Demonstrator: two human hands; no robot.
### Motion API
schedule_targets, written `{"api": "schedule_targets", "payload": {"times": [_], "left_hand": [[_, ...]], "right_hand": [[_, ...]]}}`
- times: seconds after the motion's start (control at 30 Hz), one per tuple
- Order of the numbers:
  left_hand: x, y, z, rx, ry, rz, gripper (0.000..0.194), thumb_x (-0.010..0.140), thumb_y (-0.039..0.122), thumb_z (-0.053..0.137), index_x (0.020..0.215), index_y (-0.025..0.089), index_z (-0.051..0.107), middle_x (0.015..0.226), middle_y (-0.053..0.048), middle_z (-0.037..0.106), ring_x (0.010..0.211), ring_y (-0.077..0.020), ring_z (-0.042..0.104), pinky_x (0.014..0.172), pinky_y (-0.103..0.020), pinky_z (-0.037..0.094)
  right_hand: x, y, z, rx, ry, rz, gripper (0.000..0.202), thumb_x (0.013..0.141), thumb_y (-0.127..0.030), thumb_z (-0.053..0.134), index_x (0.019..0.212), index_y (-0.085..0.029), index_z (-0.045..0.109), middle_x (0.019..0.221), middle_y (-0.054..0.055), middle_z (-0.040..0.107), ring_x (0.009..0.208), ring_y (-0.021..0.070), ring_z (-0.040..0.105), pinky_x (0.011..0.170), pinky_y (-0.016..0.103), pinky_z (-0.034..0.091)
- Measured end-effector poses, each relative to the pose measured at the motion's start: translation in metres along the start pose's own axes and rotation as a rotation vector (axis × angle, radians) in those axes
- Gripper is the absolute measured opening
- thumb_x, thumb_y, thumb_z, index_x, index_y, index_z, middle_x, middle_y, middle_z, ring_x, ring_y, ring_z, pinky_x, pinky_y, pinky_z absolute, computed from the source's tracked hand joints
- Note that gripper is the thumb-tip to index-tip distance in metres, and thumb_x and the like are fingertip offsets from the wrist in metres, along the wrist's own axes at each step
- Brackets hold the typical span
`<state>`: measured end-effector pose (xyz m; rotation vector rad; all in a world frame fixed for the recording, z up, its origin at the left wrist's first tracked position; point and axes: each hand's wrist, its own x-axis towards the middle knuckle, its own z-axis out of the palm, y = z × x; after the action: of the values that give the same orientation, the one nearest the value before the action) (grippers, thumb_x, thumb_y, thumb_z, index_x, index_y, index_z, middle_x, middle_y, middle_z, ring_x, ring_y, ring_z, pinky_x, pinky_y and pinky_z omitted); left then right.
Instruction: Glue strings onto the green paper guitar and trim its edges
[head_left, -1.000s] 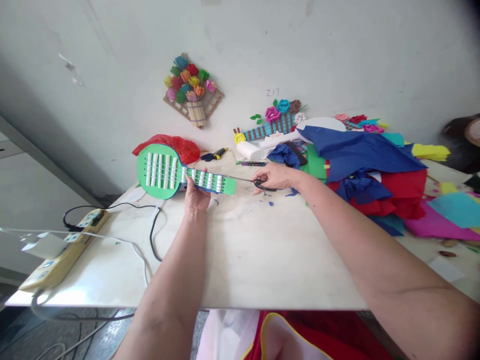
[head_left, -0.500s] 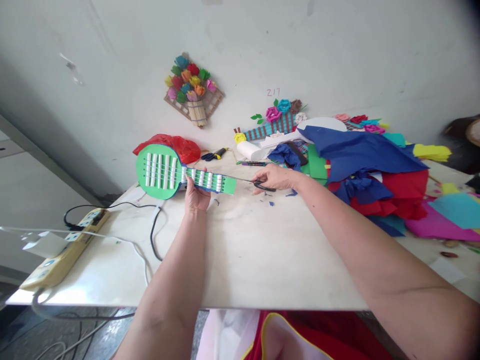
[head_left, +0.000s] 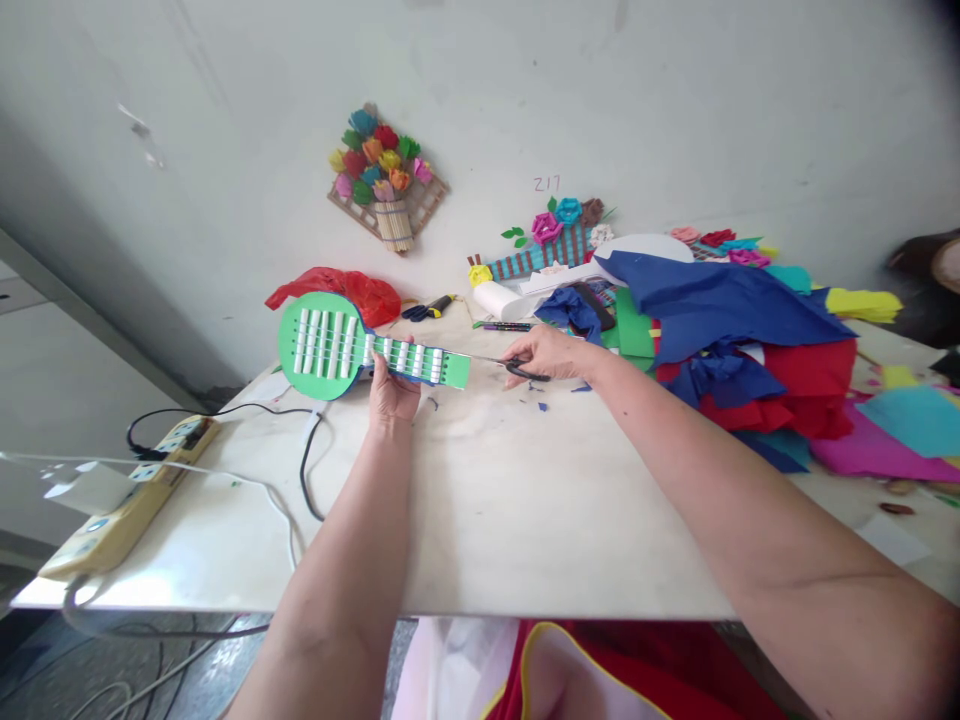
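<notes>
A green paper guitar (head_left: 291, 352) with a round body, white rolled strips and thin strings is held above the table, its neck pointing right. My left hand (head_left: 394, 392) is wrapped round the neck near the body, thumb over the front. My right hand (head_left: 546, 352) grips dark-handled scissors (head_left: 531, 375), whose thin blades point left at the green end of the neck. Whether the blades touch the paper I cannot tell. Small blue scraps (head_left: 543, 407) lie on the table below the scissors.
Blue crepe paper (head_left: 697, 300) and red paper (head_left: 810, 385) are heaped at the right. Pliers (head_left: 431, 309) and a red plastic bag (head_left: 367, 290) lie at the back. A power strip (head_left: 142, 490) with cables occupies the left of the table (head_left: 555, 540).
The guitar's round body has shifted slightly right and down. My right hand and the scissors have barely moved.
</notes>
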<state>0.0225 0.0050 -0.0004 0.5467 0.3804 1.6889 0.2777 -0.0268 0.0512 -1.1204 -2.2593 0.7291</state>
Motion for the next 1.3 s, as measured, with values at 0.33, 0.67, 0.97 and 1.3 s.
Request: {"api": "schedule_targets", "payload": {"times": [0.33,0.67,0.97,1.3], "left_hand": [[0.001,-0.001,-0.001,0.001,-0.023,-0.014,0.032,0.09,0.038,0.043,0.111,0.018,0.056,0.099,-0.008,0.069,0.093,-0.0171,0.065,0.09,-0.033,0.046],[-0.003,-0.005,0.001,0.123,-0.068,-0.085,0.027,0.088,0.037,0.047,0.101,0.017,0.059,0.088,-0.008,0.071,0.082,-0.0178,0.067,0.084,-0.035,0.049],[-0.009,-0.007,0.005,0.252,-0.148,-0.187,0.032,0.084,0.039,0.053,0.106,0.017,0.058,0.088,-0.01,0.07,0.081,-0.0209,0.068,0.086,-0.041,0.048],[-0.013,-0.009,0.008,0.304,-0.219,-0.232,0.027,0.085,0.034,0.052,0.104,0.017,0.058,0.085,-0.009,0.071,0.085,-0.0231,0.067,0.087,-0.044,0.048]], "right_hand": [[-0.004,-0.003,-0.009,0.075,-0.107,0.091,0.05,0.054,-0.049,0.073,0.089,-0.013,0.069,0.067,0.0,0.059,0.058,0.009,0.048,0.055,0.021,0.037],[0.005,0.01,0.006,0.327,0.081,0.175,0.04,0.054,-0.043,0.077,0.079,-0.013,0.065,0.058,-0.001,0.057,0.044,0.0057,0.046,0.039,0.019,0.038],[0.007,-0.012,0.017,0.544,0.233,0.21,0.036,0.066,-0.041,0.071,0.085,-0.014,0.057,0.061,0.001,0.061,0.043,0.0055,0.05,0.032,0.016,0.027],[0.02,0.005,0.038,0.289,0.132,0.17,0.042,0.06,-0.047,0.071,0.084,-0.014,0.059,0.057,-0.004,0.053,0.049,0.0084,0.049,0.04,0.019,0.039]]}}
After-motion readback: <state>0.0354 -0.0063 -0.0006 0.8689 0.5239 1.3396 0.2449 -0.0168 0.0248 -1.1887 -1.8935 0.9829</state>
